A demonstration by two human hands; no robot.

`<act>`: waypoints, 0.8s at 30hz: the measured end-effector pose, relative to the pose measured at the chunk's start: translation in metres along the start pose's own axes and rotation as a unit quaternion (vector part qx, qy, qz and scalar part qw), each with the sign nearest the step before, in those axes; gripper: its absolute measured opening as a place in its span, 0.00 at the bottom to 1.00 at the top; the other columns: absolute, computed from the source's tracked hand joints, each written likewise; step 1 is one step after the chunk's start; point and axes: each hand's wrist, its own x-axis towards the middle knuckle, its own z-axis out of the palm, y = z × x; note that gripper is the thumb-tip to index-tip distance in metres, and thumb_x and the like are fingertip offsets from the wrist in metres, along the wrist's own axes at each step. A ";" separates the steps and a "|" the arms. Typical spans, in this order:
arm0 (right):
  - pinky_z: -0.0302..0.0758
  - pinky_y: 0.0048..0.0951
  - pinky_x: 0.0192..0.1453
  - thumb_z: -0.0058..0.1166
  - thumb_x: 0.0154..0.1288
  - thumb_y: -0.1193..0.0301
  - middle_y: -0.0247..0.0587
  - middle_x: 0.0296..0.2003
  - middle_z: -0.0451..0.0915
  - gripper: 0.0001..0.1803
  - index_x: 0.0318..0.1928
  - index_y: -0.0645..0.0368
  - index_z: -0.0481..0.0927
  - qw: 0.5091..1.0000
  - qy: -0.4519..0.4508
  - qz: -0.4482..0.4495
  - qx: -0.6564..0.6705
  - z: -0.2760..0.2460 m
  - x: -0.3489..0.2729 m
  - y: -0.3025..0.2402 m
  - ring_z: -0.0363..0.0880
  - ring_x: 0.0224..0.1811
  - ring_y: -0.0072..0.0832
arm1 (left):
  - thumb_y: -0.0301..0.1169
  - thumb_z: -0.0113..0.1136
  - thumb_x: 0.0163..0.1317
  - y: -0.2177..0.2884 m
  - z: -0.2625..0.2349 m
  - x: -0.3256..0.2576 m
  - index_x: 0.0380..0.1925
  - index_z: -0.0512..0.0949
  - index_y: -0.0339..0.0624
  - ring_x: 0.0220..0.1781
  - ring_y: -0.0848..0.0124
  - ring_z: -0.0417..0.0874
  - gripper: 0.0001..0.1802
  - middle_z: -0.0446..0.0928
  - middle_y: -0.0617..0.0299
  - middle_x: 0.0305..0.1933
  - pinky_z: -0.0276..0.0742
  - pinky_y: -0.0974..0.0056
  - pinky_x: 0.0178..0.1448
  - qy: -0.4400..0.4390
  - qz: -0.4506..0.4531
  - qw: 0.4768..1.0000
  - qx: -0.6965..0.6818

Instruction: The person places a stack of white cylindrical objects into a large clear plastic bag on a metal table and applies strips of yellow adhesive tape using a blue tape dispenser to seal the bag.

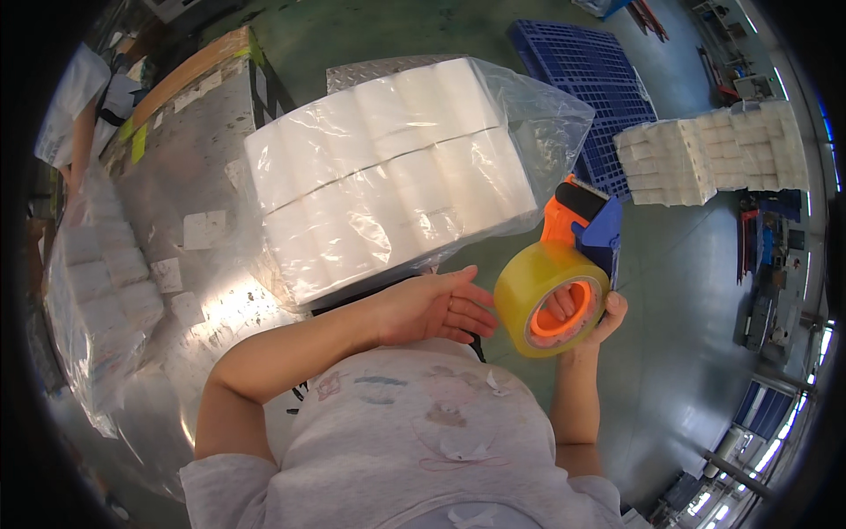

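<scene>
The large clear plastic bag packed with white cylindrical rolls in two rows (379, 176) lies in front of the person, its loose, crumpled clear plastic end (551, 115) spreading out to the right; near the bag's right corner, on the person's side, is the orange-and-blue plastic tape dispenser (601, 234), loaded with a wide roll of yellowish transparent tape (529, 291); the right hand (610, 319) is clamped on the dispenser, its fingers showing through the orange hub and its thumb outside the roll; the left hand (441, 309) is just on the near side of the bag, its fingers extended and a little apart, gripping nothing, with the fingertips close beside the tape roll, though whether they touch it I cannot tell; nearer than the bag is the person's light grey, stained T-shirt (388, 432); to the left of the bag stretches a scuffed grey metal tabletop (167, 212) with flat white paper pieces (204, 231) on it, and farther left are another clear plastic bag of white packs (101, 291) and a co-worker's bare arm (82, 132); beyond the bag to the right lies a blue plastic grid pallet (586, 88), and farther right of the bag stand stacked white wrapped packs (705, 159) on the green floor (674, 273)
</scene>
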 end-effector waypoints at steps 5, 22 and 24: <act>0.63 0.20 0.19 0.44 0.51 0.52 0.38 0.21 0.68 0.30 0.43 0.68 0.72 0.993 0.052 0.014 0.106 -0.005 -0.005 0.010 0.62 0.16 0.21 | 0.44 0.46 0.69 0.000 0.007 0.000 0.50 0.72 0.38 0.47 0.69 0.77 0.21 0.76 0.58 0.43 0.72 0.64 0.51 0.026 0.100 0.993 0.061; 0.72 0.36 0.55 0.46 0.58 0.60 0.45 0.50 0.75 0.25 0.53 0.63 0.72 0.984 0.164 0.063 0.034 0.029 -0.012 0.073 0.75 0.50 0.34 | 0.24 0.66 0.50 0.009 0.036 -0.018 0.59 0.63 0.34 0.57 0.72 0.71 0.35 0.71 0.58 0.54 0.67 0.65 0.61 0.173 0.316 0.902 0.238; 0.73 0.28 0.49 0.47 0.61 0.66 0.43 0.46 0.77 0.20 0.51 0.64 0.73 0.982 0.173 0.069 -0.035 0.044 -0.009 0.076 0.78 0.43 0.28 | 0.23 0.66 0.48 0.017 0.036 -0.033 0.59 0.64 0.34 0.56 0.72 0.71 0.35 0.72 0.58 0.53 0.67 0.66 0.61 0.198 0.345 0.865 0.306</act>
